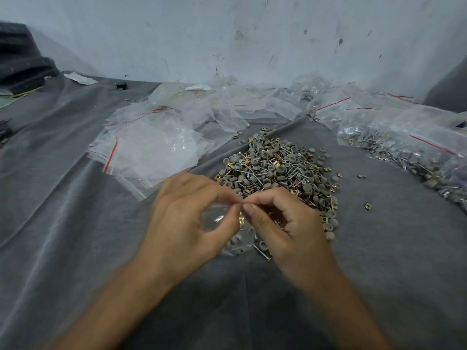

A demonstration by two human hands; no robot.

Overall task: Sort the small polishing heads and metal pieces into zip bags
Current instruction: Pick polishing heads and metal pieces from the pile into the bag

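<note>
A wrinkled grey cloth [63, 198] lies below a scuffed white wall [227, 34]. Far left — a dark bulky object [20, 59], a crumpled white paper scrap [80, 78] just beside it, a small black block [121, 86] near.

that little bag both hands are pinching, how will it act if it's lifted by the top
Probably floppy: the small bag is thin clear film, crumpled between the left hand and right hand. Likely bottom-heavy, since grey heads sit low in it, so it should hang and sag.
</note>
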